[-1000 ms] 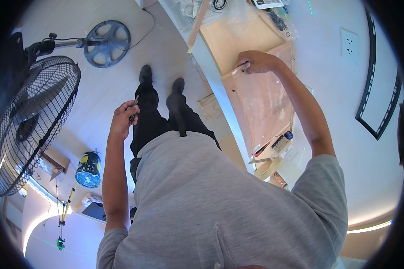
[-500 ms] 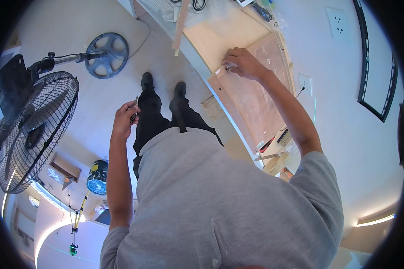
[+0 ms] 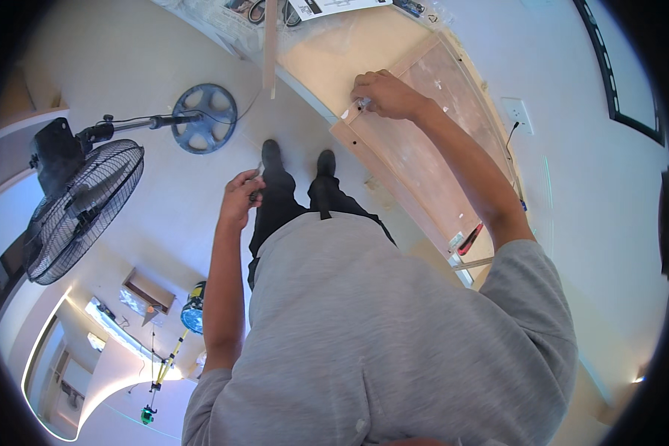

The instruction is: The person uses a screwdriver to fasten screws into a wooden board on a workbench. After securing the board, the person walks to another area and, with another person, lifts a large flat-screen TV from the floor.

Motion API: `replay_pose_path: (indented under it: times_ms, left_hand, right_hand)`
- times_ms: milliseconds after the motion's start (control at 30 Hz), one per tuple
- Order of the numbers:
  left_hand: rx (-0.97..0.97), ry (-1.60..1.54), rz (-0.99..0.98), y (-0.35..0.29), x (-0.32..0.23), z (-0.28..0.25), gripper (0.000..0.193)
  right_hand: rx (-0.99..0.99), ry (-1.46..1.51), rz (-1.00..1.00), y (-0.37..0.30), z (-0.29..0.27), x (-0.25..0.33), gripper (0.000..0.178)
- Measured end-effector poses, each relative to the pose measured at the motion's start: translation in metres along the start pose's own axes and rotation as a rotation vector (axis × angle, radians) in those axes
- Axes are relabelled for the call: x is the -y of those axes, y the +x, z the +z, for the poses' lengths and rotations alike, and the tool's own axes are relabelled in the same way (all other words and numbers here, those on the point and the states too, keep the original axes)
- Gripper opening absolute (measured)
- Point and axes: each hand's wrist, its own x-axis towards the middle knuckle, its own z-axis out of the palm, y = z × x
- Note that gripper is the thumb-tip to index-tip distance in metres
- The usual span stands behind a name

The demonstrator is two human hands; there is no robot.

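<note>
My left hand [image 3: 241, 198] hangs low by my left leg, fingers closed round a small slim metal tool [image 3: 260, 169]. Its tip sticks out past the fingers, and a dark part shows below; the exact kind is unclear. At the near-left corner of a pinkish-brown wooden panel [image 3: 431, 141], my right hand [image 3: 385, 94] has its fingers curled in a pinch. A small whitish bit shows at the fingertips, too small to name. The panel has a raised wooden edge with small dark holes and lies flat on a pale wooden tabletop [image 3: 316, 56].
A red-and-black hand tool [image 3: 469, 239] lies at the panel's near end. Across the table's far end are a wooden strip [image 3: 270, 52], plastic wrap and a printed sheet [image 3: 334, 6]. A standing fan [image 3: 85, 208] is at left, a bucket [image 3: 193, 308] behind it.
The whole view has shifted and turned slightly, bringing more of the printed sheet in. Both hands keep nearly the same pose; the right one stays at the panel's corner.
</note>
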Motion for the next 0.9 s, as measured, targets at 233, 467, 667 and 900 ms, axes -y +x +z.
replay_pose_path:
  times_ms: [233, 467, 667, 900]
  left_hand:
    - [0.137, 0.001, 0.112, 0.002, -0.035, 0.076, 0.039]
    - [0.154, 0.125, 0.085, -0.004, -0.045, 0.095, 0.038]
    - [0.160, 0.202, 0.036, 0.003, -0.040, 0.077, 0.036]
    - [0.238, 0.245, 0.020, 0.021, -0.059, 0.057, 0.034]
  right_hand:
    - [-0.176, 0.015, -0.020, -0.019, 0.011, -0.002, 0.028]
    - [-0.167, -0.068, 0.011, -0.020, 0.018, 0.002, 0.027]
    - [-0.259, -0.088, 0.104, -0.026, 0.028, 0.009, 0.032]
    - [-0.608, -0.008, 0.430, -0.064, 0.067, 0.046, 0.062]
